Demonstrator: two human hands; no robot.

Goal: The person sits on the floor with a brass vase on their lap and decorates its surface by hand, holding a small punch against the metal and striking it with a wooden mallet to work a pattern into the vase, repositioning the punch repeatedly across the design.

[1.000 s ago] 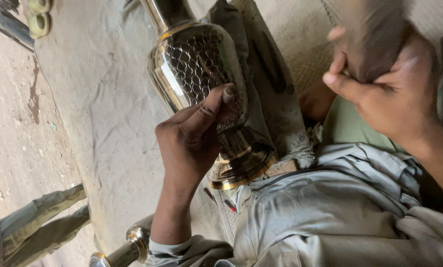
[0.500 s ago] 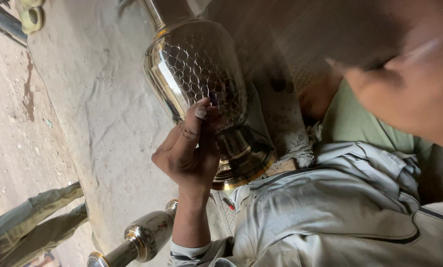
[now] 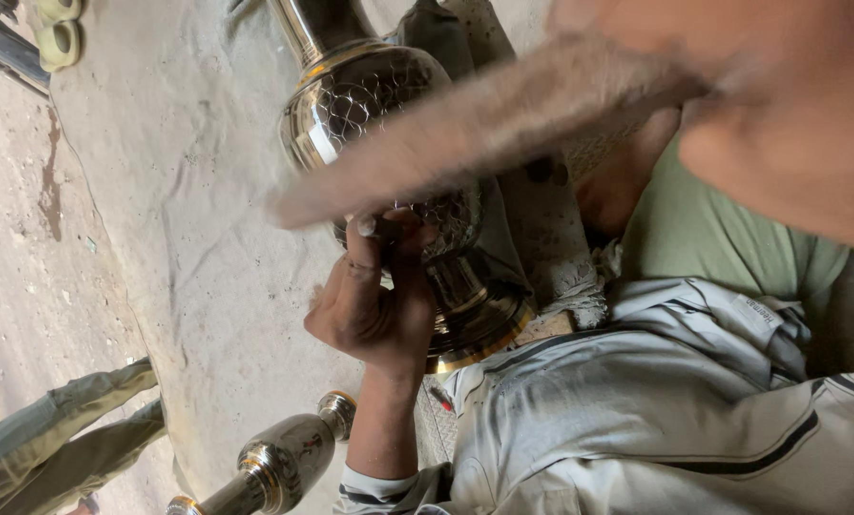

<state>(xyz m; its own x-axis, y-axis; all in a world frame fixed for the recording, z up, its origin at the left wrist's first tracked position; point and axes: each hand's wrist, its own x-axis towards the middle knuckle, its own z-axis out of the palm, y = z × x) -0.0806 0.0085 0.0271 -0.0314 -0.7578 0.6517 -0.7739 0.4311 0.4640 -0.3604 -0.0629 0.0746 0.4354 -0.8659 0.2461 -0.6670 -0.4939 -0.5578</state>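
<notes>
Left hand [image 3: 374, 310]: we curl our fingers around a small dark tool, pressing it to the shiny hammered-pattern metal vase [image 3: 389, 143].
Right hand [image 3: 780, 114]: blurred, we grip a brown wooden mallet [image 3: 475, 133] over the vase.
Vase: lying against our lap.

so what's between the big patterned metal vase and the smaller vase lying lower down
In the head view, the left hand and its forearm lie between them: the fingers press on the patterned vase, and the forearm runs down beside the smaller vase on grey cloth.
</notes>
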